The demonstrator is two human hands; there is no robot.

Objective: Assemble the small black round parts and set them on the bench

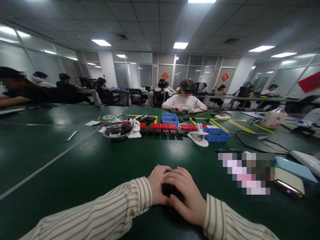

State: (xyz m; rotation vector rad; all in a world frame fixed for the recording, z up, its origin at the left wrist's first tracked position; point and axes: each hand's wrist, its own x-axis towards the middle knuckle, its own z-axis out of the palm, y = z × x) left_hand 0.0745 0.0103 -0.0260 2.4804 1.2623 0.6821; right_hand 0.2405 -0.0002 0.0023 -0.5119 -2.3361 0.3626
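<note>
My left hand (158,185) and my right hand (186,193) meet low in the middle of the head view, just above or on the green table (105,180). Between them is a small black rounded object (172,190), mostly covered by my fingers, so its exact kind does not show. The left fingers curl round its far left side, with the thumb near its front. From the right, my other hand wraps over the top, its fingers overlapping those of the left.
Beyond my hands lie red socket strips (163,126), blue bins (217,135), a white clip stand (199,136) and a metal bowl of cables (117,131). A wrench (72,136) lies left; a gold-edged case (289,182) lies right. A person (185,100) sits opposite.
</note>
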